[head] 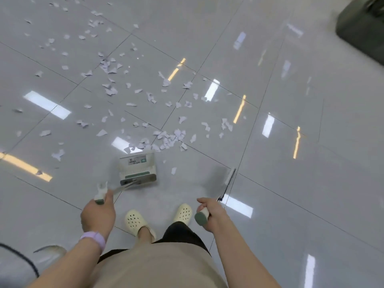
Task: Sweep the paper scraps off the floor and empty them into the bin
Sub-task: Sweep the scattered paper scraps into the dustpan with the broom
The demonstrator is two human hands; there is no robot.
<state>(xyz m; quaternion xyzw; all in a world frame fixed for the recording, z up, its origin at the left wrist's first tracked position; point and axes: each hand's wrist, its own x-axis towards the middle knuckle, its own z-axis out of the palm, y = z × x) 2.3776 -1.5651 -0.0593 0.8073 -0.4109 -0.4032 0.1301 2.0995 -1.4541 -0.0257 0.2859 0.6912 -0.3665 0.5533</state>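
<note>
The person's left hand (97, 215) is gripping the dustpan (137, 169) handle, its mouth resting on the floor (291, 183) at twelve o'clock from the feet. The right hand (212, 213) is clenching the broom (227, 179) handle, its blurred head at one o'clock. Paper scraps (170, 138) are lying scattered beyond the pan, toward eleven o'clock.

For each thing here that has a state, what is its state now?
Dustpan: on the floor, empty as far as visible.
Broom: blurred, head low by the floor.
Scraps: scattered, unswept.
Left hand: grips the dustpan handle.
Right hand: grips the broom handle.
</note>
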